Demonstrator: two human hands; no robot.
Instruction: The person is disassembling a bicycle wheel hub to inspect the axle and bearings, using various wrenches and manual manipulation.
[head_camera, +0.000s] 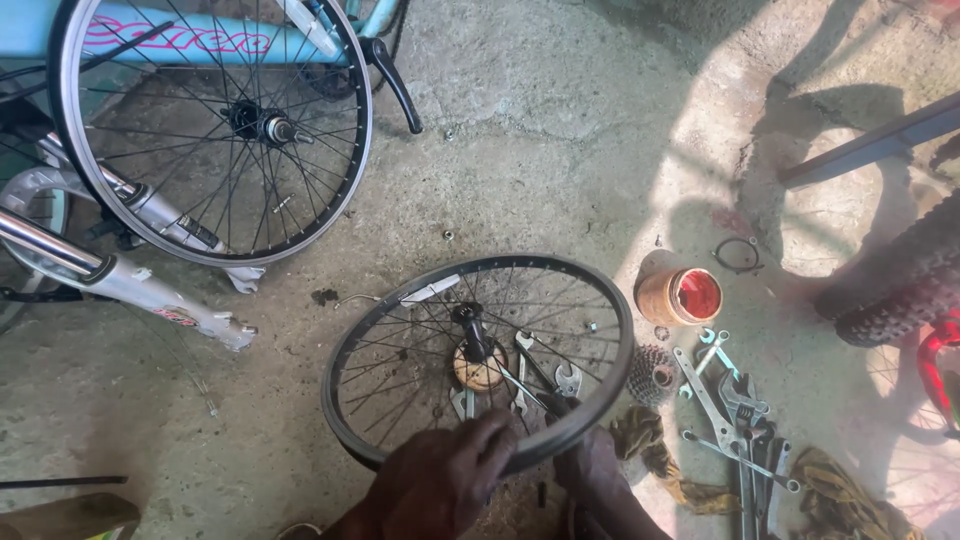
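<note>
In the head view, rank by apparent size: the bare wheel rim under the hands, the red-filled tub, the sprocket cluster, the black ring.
1. Bare wheel rim, by far the largest.
2. Red-filled tub.
3. Sprocket cluster and black ring: they look about alike, so no ranking between them.

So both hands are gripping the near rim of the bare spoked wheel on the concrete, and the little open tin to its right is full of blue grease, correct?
Not quite: the head view shows the open tin holds red grease, not blue. The rest stands: the left hand and right hand grip the near rim of the bare spoked wheel lying on the concrete floor, with the tin to its right.
</note>
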